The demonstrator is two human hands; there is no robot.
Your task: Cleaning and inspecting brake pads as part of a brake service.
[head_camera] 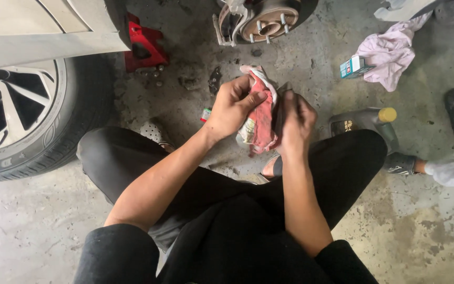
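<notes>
The rag (261, 121) is soft, stained cloth, red and white. The floor (38, 226) is rough, blotched concrete. The tyre (80, 121) is matt rubber, the wheel hub (269, 21) bare dull metal, the bottle (366, 123) smooth grey plastic.

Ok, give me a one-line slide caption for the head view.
Both hands, left hand and right hand, grip a red and white rag above a stained concrete floor, near an exposed wheel hub.
</notes>
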